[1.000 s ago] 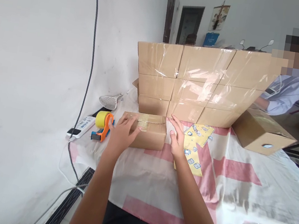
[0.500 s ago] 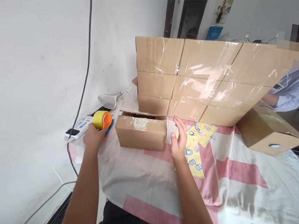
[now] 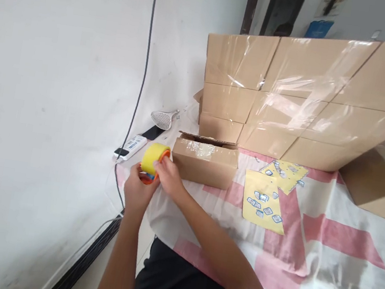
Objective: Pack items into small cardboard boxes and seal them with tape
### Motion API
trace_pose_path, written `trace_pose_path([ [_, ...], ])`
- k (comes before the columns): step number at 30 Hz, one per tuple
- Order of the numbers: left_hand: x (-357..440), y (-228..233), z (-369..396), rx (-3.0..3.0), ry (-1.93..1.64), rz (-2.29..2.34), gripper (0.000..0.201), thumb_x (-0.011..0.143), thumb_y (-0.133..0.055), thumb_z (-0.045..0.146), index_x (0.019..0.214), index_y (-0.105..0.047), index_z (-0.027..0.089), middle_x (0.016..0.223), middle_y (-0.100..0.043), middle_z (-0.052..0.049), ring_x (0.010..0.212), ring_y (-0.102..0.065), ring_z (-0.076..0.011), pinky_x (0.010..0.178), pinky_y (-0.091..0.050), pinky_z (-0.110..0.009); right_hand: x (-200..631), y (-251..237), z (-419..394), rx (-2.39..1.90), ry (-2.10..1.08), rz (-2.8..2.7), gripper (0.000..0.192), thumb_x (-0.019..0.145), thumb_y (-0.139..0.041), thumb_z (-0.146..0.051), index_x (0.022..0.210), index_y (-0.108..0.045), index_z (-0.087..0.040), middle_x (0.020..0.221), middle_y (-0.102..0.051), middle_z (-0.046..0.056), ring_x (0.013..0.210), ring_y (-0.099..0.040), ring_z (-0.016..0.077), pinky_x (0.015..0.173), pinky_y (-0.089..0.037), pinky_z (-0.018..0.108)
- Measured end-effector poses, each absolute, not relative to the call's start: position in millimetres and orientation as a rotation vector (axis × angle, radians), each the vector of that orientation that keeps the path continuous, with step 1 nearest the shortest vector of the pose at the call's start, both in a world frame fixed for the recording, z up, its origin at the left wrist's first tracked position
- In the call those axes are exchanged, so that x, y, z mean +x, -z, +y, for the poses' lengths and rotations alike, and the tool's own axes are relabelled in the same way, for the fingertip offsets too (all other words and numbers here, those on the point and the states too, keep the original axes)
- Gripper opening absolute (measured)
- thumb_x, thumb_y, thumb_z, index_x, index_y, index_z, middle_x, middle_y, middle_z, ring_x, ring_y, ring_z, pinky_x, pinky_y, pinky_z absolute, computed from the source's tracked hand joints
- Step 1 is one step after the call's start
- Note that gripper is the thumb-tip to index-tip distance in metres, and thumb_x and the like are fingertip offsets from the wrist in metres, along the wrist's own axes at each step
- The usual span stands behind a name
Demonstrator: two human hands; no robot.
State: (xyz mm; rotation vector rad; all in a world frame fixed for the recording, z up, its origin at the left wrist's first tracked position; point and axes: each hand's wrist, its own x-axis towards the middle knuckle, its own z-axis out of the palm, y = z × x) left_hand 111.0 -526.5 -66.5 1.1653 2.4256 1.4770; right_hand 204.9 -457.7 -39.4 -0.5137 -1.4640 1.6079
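My left hand (image 3: pixel 136 193) grips an orange tape dispenser carrying a yellow tape roll (image 3: pixel 153 156), lifted just left of a small cardboard box (image 3: pixel 205 162). My right hand (image 3: pixel 169 176) reaches across and pinches at the roll's front side. The small box lies on the pink-and-white cloth (image 3: pixel 308 239), with a patch of clear tape on its top edge and its rear flap slightly raised.
A wall of taped cardboard boxes (image 3: pixel 300 98) stands behind the small box. Yellow sticker sheets (image 3: pixel 265 201) lie to its right, and another box (image 3: pixel 382 185) sits at the far right. A power strip (image 3: pixel 130 147) and a white scoop (image 3: pixel 163 118) lie by the wall.
My left hand left the small box, took the tape dispenser and lifted it. My right hand moved from the box's right side over to the tape roll. The view shifted left.
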Motion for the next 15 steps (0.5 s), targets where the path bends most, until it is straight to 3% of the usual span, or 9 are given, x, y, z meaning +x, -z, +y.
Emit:
trace_pose_path([
  [4, 109, 76, -542, 1.247, -1.470, 2.393, 0.067, 0.073, -0.076, 0.049, 0.132, -0.056, 0.022, 0.123, -0.070, -0.012, 0.125, -0.060, -0.0333, 0.107, -0.046, -0.049, 170, 50, -443, -0.487, -1.866, -1.238, 0.048, 0.084, -0.063, -0.064, 0.089, -0.066, -0.017, 0.074, -0.071, 0.007, 0.072, -0.069, 0.0212, 0.069, -0.058, 0.034],
  [6, 105, 82, -545, 1.178, -1.446, 2.347, 0.054, 0.075, -0.075, 0.049, 0.120, -0.064, 0.021, 0.124, -0.070, -0.013, 0.136, -0.051, -0.0362, 0.117, -0.035, -0.055, 165, 58, -441, -0.500, -1.883, -1.184, 0.051, 0.084, -0.062, -0.069, 0.085, -0.064, -0.018, 0.065, -0.067, 0.004, 0.064, -0.067, 0.0188, 0.062, -0.056, 0.030],
  [8, 103, 89, -544, 1.118, -1.449, 2.256, 0.034, 0.076, -0.073, 0.048, 0.096, -0.071, 0.021, 0.116, -0.071, -0.013, 0.133, -0.053, -0.0347, 0.120, -0.033, -0.053, 164, 66, -440, -0.496, -1.876, -1.162, 0.053, 0.085, -0.059, -0.072, 0.087, -0.062, -0.019, 0.062, -0.064, 0.002, 0.060, -0.065, 0.0173, 0.058, -0.054, 0.028],
  [10, 104, 95, -541, 1.083, -1.477, 2.182, 0.028, 0.079, -0.068, 0.048, 0.079, -0.070, 0.021, 0.114, -0.070, -0.012, 0.126, -0.059, -0.0307, 0.115, -0.041, -0.046, 162, 72, -440, -0.490, -1.866, -1.141, 0.053, 0.085, -0.058, -0.073, 0.088, -0.060, -0.020, 0.061, -0.063, 0.000, 0.059, -0.064, 0.0158, 0.056, -0.052, 0.026],
  [13, 106, 95, -536, 0.972, -1.552, 2.081, 0.035, 0.081, -0.063, 0.053, 0.077, -0.072, 0.019, 0.118, -0.069, -0.011, 0.119, -0.063, -0.0271, 0.100, -0.052, -0.037, 158, 78, -437, -0.513, -1.833, -1.128, 0.052, 0.086, -0.059, -0.072, 0.086, -0.057, -0.021, 0.061, -0.061, -0.002, 0.054, -0.061, 0.0135, 0.054, -0.050, 0.024],
  [15, 104, 87, -534, 0.911, -1.579, 2.007, 0.039, 0.079, -0.064, 0.055, 0.078, -0.072, 0.018, 0.108, -0.072, -0.010, 0.111, -0.066, -0.0265, 0.093, -0.054, -0.035, 155, 79, -434, -0.546, -1.811, -1.136, 0.051, 0.087, -0.058, -0.072, 0.084, -0.056, -0.021, 0.061, -0.060, -0.002, 0.053, -0.059, 0.0128, 0.054, -0.050, 0.025],
])
